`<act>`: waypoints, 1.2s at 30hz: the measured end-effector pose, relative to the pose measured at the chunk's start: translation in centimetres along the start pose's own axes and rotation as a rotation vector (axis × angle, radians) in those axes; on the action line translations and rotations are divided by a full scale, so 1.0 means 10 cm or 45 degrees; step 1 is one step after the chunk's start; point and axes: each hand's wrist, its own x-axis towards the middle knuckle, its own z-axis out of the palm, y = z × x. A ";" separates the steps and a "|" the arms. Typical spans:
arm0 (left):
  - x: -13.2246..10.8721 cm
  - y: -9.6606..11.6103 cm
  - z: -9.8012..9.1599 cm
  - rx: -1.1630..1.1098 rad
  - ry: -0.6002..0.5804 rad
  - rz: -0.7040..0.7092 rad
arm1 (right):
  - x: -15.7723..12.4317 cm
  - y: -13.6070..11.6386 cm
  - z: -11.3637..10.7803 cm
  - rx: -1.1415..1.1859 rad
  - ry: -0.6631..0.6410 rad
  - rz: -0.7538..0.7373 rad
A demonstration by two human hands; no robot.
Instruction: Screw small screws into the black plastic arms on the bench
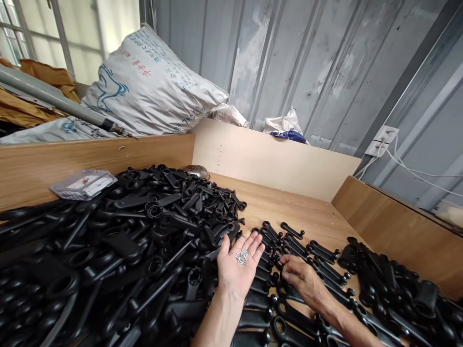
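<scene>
My left hand [237, 267] lies palm up with its fingers spread, and several small silver screws [241, 256] rest in the palm. My right hand [302, 279] is palm down beside it, fingers curled and pinched on a row of black plastic handles [307, 250] laid side by side on the wooden bench [300, 214]. What the right fingertips pinch is too small to make out. A big heap of the same black handles [133, 241] fills the bench's left half, touching the left hand.
Wooden side boards [267, 159] fence the bench at the back, left and right. A clear plastic box [84, 184] sits on the heap's far left. More black parts [394, 284] pile at the right. White sacks [148, 86] and a corrugated metal wall stand behind.
</scene>
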 end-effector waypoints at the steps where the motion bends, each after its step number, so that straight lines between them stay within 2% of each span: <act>1: 0.00 0.00 0.00 0.004 0.004 0.003 | 0.00 0.00 0.01 0.006 -0.005 0.002; 13: 0.01 0.02 0.00 0.016 0.011 0.007 | 0.09 -0.10 0.09 -0.070 -0.012 -0.018; 18: 0.02 0.00 -0.01 0.013 -0.021 -0.017 | 0.07 -0.12 0.04 -0.133 -0.012 -0.060; 20: 0.01 -0.01 -0.01 0.013 -0.029 -0.034 | 0.07 -0.19 0.01 -0.162 0.063 -0.156; 23: 0.00 -0.03 -0.02 0.016 -0.024 -0.061 | 0.08 -0.40 0.00 -0.233 0.236 -0.460; 26: -0.02 -0.06 -0.02 0.011 -0.020 -0.079 | 0.13 -0.63 0.07 -0.300 0.241 -0.653; 31: -0.03 -0.09 -0.01 -0.039 -0.090 -0.101 | 0.25 -0.75 0.17 -0.366 0.165 -0.596; 36: -0.07 -0.09 0.01 -0.051 -0.192 -0.191 | 0.31 -0.77 0.13 -0.409 0.083 -0.560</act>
